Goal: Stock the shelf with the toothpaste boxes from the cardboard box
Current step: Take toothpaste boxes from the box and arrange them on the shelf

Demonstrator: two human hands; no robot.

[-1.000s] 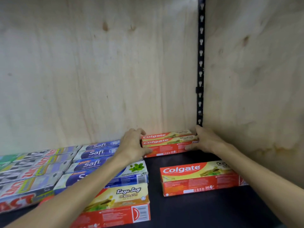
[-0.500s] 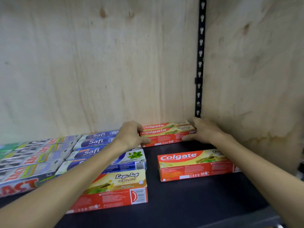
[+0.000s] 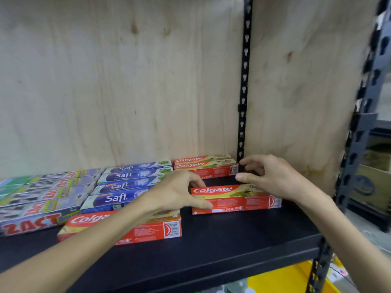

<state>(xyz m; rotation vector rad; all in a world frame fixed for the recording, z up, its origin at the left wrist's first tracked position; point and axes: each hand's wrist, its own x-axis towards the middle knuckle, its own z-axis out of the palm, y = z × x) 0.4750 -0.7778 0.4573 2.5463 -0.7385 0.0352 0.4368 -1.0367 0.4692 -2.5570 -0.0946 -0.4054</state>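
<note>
Colgate box (image 3: 234,199) lies between both hands' curled fingers (image 3: 246,178).

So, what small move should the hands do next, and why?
Probably grip the loose red Colgate box mid-shelf at both ends and slide it back against the two red Colgate boxes by the plywood wall; the left hand and right hand already flank it, fingers open.

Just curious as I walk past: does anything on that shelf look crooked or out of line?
Mildly. The front Colgate box lies slightly askew, sticking out ahead of the Safi boxes. Nothing looks damaged.
</note>
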